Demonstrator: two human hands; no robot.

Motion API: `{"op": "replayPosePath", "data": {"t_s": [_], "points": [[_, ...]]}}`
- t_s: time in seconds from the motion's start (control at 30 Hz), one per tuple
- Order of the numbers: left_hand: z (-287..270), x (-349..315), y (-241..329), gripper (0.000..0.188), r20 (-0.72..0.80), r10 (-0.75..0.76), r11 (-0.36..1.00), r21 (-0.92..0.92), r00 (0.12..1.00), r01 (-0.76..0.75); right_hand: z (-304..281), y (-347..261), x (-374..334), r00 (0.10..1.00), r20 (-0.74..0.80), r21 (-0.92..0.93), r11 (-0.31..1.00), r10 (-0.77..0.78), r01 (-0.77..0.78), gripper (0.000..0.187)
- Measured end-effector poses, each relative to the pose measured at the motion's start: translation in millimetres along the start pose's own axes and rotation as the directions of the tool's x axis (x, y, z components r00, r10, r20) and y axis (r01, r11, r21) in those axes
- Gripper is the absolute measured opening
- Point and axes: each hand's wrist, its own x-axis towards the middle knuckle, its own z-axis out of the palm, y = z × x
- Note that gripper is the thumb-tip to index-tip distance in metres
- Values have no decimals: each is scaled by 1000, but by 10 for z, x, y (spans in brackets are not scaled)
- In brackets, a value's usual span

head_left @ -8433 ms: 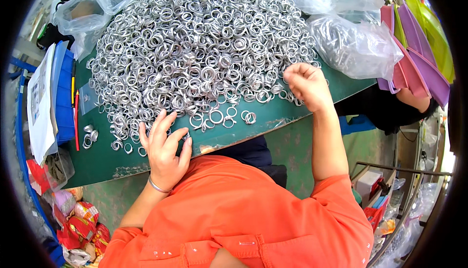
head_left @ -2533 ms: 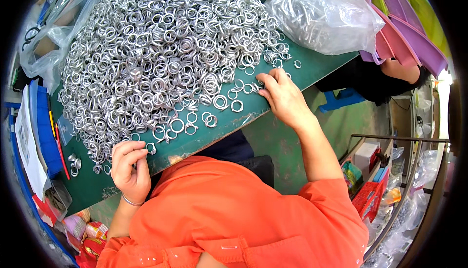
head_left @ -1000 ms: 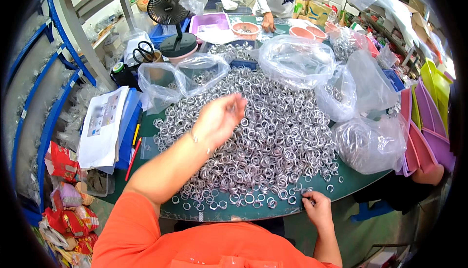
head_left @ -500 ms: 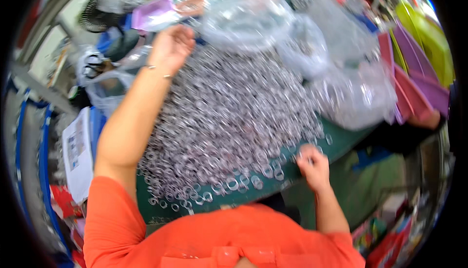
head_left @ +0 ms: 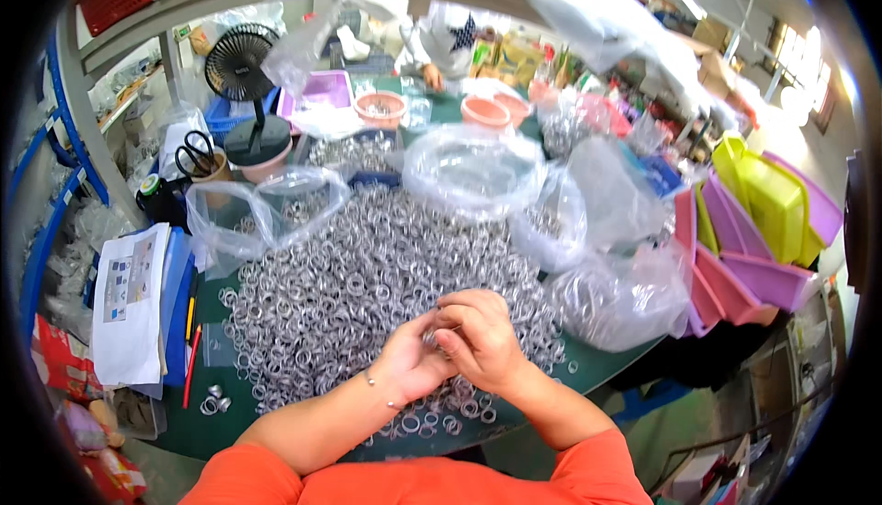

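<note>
A broad heap of small silver metal rings (head_left: 367,266) covers the middle of the green table (head_left: 207,427). Over its near edge my two hands meet. My left hand (head_left: 413,358) is cupped, palm up, with a silver glint of a ring between its fingers. Curled over it is my right hand (head_left: 482,340), thumb and fingers bent inward; what lies in its grip is hidden. Loose rings are scattered on the table just below my hands.
Clear plastic bags (head_left: 473,174) lie behind and right of the heap. A black fan (head_left: 239,64), scissors (head_left: 197,156) and papers (head_left: 129,298) stand left. Stacked plastic trays (head_left: 763,202) are at right. Across the table a person's hand (head_left: 432,76) shows.
My hands were apart, the left at the heap's far left and the right at its near right edge. Both have come together over the near rings. The view has tilted up.
</note>
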Motion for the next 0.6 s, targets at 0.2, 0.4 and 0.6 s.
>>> {"op": "replayPosePath", "data": {"t_s": [0.2, 0.4, 0.6], "points": [[-52, -317, 436, 11, 138, 73, 997, -36, 988, -69, -790, 291, 1485, 890, -208, -399, 866, -407, 302, 13], [63, -449, 526, 11, 139, 125, 991, -61, 982, -117, -1734, 382, 2943, 752, -329, -768, 625, -571, 139, 37], [56, -500, 639, 11, 144, 139, 989, -70, 980, -131, -1738, 133, 3620, 979, 83, -896, 416, -188, 156, 44]]}}
